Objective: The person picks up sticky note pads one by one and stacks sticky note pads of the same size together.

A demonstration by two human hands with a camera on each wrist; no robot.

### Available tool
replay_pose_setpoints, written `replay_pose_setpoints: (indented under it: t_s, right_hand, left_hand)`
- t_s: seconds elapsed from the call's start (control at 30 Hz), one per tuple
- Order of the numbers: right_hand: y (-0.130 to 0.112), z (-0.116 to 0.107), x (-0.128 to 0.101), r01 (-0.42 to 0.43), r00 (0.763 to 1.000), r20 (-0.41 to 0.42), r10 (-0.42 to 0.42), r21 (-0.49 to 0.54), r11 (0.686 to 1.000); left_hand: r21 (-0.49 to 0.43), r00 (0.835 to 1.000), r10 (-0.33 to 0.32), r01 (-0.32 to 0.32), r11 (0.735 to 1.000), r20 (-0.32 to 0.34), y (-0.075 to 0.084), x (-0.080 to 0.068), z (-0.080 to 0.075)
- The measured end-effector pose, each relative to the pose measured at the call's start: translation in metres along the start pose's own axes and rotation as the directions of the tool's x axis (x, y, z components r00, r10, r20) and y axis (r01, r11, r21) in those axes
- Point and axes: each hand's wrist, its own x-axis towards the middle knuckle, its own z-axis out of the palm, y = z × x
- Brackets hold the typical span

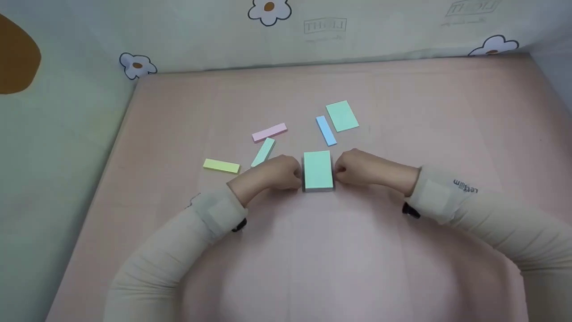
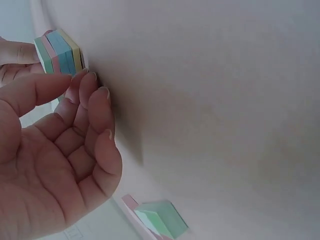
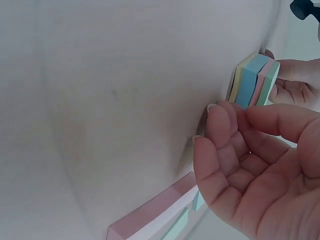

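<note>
A stack of sticky-note pads (image 1: 318,170) sits between the two hands, mint green on top. The left wrist view shows the edges of the stack (image 2: 57,52), with green, pink, blue and yellow layers. At its left side, my left hand (image 1: 282,172) pinches it with thumb and curled fingertips. My right hand (image 1: 356,167) pinches the opposite side in the same way. From the right wrist, the thumb and forefinger of the right hand (image 3: 250,165) meet at the stack's edge, and the remaining fingers curl below.
Beyond the hands lie a larger mint pad (image 1: 342,116), a blue strip pad (image 1: 326,131), a pink strip pad (image 1: 269,133) and a mint strip pad (image 1: 263,151) close to the left hand. A yellow strip pad (image 1: 221,166) lies farther left on the pink tabletop (image 1: 304,250).
</note>
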Motion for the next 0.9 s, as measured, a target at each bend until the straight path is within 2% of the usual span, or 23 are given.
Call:
replay_pose_setpoints:
  t_s: [0.2, 0.3, 0.53, 0.9]
  right_hand:
    - [-0.0046, 0.0018, 0.0012, -0.009, 1.000, -0.010, 0.009, -0.030, 1.000]
    - [-0.0072, 0.0021, 0.0013, -0.012, 1.000, -0.013, 0.012, -0.040, 0.999]
    - [-0.0087, 0.0021, 0.0021, -0.024, 1.000, -0.018, 0.024, -0.042, 0.999]
    - [-0.0028, 0.0031, 0.0014, -0.048, 0.999, 0.016, 0.048, 0.029, 0.998]
  left_hand:
    - [0.046, 1.000, 0.026, -0.026, 0.999, -0.001, 0.0040, 0.0012, 0.0016]
    - [0.053, 1.000, 0.019, -0.019, 0.998, -0.007, 0.0047, 0.0022, 0.0023]
    - [0.014, 1.000, 0.010, -0.010, 1.000, -0.014, 0.0034, 0.0037, 0.0034]
    - [-0.030, 1.000, -0.018, 0.017, 0.999, -0.006, 0.0041, 0.0020, 0.0038]
